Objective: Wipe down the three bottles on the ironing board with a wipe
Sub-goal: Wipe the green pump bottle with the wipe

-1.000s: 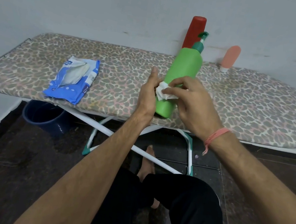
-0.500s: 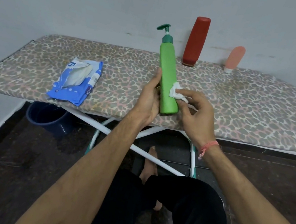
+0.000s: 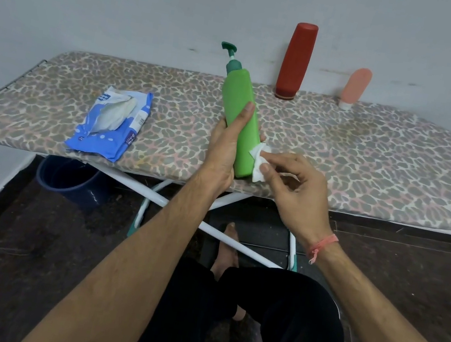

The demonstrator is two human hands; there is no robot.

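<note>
Leopard-print ironing board [image 3: 367, 163] against a pale wall. Left hand [image 3: 222, 152] wrapped around green bottle [image 3: 241, 120], tilted, base at the near edge; right hand [image 3: 293, 181] pinching white wipe [image 3: 258, 161] against its lower side. Beyond the fingers [image 3: 265, 170], red bottle [image 3: 296, 61] and pink bottle [image 3: 355, 86] upright by the wall; left of them, blue wipe pack [image 3: 113, 126].

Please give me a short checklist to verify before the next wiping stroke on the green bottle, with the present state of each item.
1. Left hand grips the green plastic pump bottle: ok.
2. Right hand pinches the white wipe: ok.
3. Wipe touches the bottle's lower side: ok.
4. Bottle's base is supported on the leopard-print ironing board: cannot tell.
5. Tall red bottle and small pink tube stand upright by the wall, apart from the hands: ok.
6. Blue wipe packet is within reach: likely ok.
</note>
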